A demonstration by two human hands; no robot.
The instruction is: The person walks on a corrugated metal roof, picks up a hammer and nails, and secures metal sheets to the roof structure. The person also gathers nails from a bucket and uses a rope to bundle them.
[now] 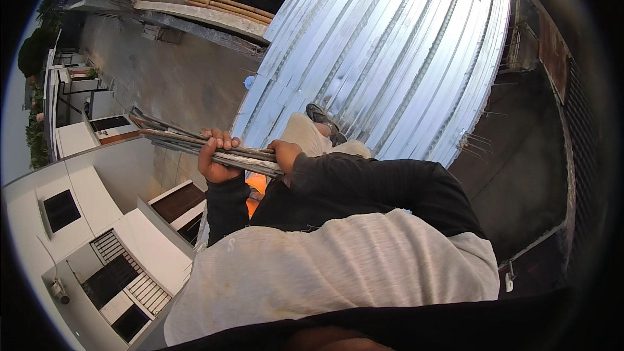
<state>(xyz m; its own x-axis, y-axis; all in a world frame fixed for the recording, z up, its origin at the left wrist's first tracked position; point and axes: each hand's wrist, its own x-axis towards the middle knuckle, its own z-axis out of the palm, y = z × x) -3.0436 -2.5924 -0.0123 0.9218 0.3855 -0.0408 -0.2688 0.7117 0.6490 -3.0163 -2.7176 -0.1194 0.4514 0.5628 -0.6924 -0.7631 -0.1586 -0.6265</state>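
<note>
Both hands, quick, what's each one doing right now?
Left hand: closed around the bundle of rods.
Right hand: closed, holding the same bundle at its right end.

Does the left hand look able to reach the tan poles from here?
Probably not: the tan poles lie far in the background, and the left hand is wrapped around the bundle of grey rods.

Thin grey rods (pixel 250 159), bundled, left ends splayed, in both hands (pixel 216 166) (pixel 286 156).
</note>
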